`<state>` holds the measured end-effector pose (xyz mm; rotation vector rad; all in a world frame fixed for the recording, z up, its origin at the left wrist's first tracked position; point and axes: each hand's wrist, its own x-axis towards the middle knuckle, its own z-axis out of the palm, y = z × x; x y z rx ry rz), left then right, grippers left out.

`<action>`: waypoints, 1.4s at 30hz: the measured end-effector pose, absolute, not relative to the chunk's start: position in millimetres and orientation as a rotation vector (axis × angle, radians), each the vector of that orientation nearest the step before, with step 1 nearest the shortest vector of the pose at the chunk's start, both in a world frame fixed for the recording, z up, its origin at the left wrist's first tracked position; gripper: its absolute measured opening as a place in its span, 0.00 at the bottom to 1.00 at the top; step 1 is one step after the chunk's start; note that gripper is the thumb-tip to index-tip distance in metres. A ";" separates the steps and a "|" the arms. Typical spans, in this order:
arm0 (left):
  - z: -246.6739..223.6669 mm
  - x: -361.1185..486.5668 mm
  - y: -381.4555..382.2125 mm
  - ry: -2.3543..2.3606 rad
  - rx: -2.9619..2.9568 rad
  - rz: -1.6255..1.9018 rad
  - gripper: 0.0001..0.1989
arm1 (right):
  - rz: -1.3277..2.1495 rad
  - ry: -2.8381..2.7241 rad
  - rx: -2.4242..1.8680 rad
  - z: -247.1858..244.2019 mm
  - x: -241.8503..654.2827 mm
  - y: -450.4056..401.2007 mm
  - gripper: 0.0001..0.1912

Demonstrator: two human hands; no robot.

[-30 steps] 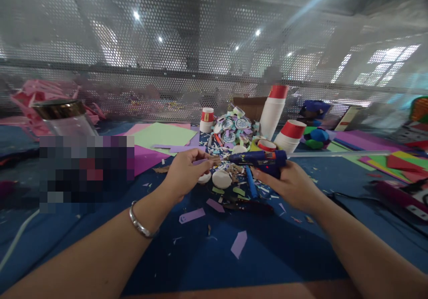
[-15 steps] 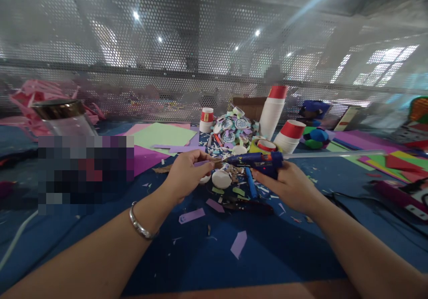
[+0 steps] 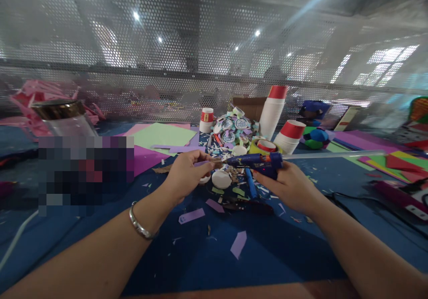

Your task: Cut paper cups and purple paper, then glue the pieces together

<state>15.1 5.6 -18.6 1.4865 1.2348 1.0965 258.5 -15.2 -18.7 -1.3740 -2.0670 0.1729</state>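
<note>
My right hand (image 3: 289,185) is wrapped round the handle of a blue hot glue gun (image 3: 249,160), its nozzle pointing left. My left hand (image 3: 190,174) pinches a small purple paper strip (image 3: 199,163) right by the nozzle tip; the fingers hide part of the strip. Below the nozzle lies a white round disc (image 3: 221,179), with another partly covered by my left fingers. A blue stick-like tool (image 3: 251,184) and dark-handled scissors (image 3: 249,206) rest under the gun. Cut purple paper tags (image 3: 191,216) are scattered nearer to me.
Behind my hands stands a pile of decorated paper discs (image 3: 234,127), flanked by stacked paper cups (image 3: 272,114) and a yellow tape roll (image 3: 256,146). Coloured paper sheets (image 3: 160,136) lie left. A lidded jar (image 3: 67,116) stands far left; a power strip (image 3: 401,198) and cables lie right.
Hardly anything differs. Both hands keep their places, and the glue gun's nozzle stays beside the purple strip.
</note>
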 end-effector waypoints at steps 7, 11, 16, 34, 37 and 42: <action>-18.3 15.8 5.7 1.227 1.454 1.108 0.07 | 0.193 -2.130 -1.433 -16.7 258.9 -16.4 0.15; -18.3 15.7 6.5 1.220 1.429 1.107 0.06 | 0.183 -2.122 -1.420 -17.2 258.1 -15.9 0.14; -18.4 16.1 7.1 1.221 1.407 1.103 0.06 | 0.191 -2.111 -1.381 -18.0 257.8 -14.5 0.14; -8.3 12.0 8.1 1.098 1.168 1.186 0.10 | -0.083 -1.761 -1.701 -5.2 296.4 3.7 0.21; -7.8 8.1 11.8 1.107 1.104 1.218 0.12 | -0.087 -1.632 -1.880 -1.2 320.6 11.8 0.21; -8.0 6.8 12.2 1.106 1.107 1.236 0.14 | -0.057 -1.573 -1.987 3.3 339.7 22.4 0.22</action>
